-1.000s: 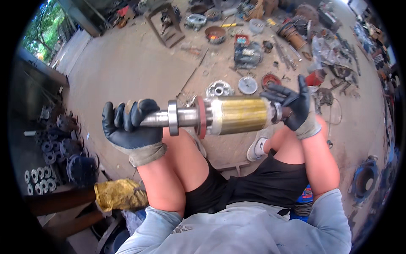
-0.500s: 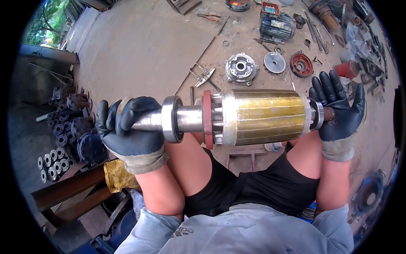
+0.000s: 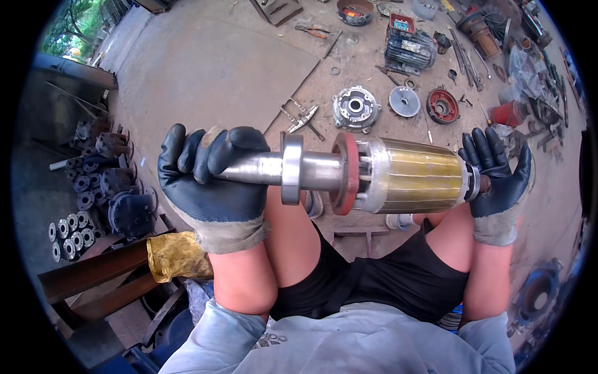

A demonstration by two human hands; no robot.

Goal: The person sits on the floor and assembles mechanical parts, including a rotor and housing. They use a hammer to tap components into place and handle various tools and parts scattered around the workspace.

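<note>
Across my thighs a motor rotor (image 3: 423, 177) is held up in the air, with a yellowish ribbed core and a bare steel shaft (image 3: 321, 170). A ball bearing (image 3: 291, 169) sits on the shaft's left part, and a red ring-shaped cover (image 3: 344, 174) lies between it and the core. My gloved left hand (image 3: 215, 174) is wrapped round the left shaft end from below, fingers curled over. At the other end, a smaller bearing (image 3: 475, 181) is beside my gloved right hand (image 3: 498, 181). Its fingers are stretched out, and the shaft tip rests against the palm.
On the floor ahead lie a bearing puller (image 3: 301, 117), a silver end cover (image 3: 356, 108), a grey disc (image 3: 405, 101), a red end cover (image 3: 443, 105) and a motor housing (image 3: 410, 50). Stacked flanges (image 3: 76, 235) and a rusty steel beam (image 3: 99, 262) are at left.
The left end of the rotor has swung toward the right and closer to me, and my left hand moved with it. My right hand stays at the right end, slightly lower.
</note>
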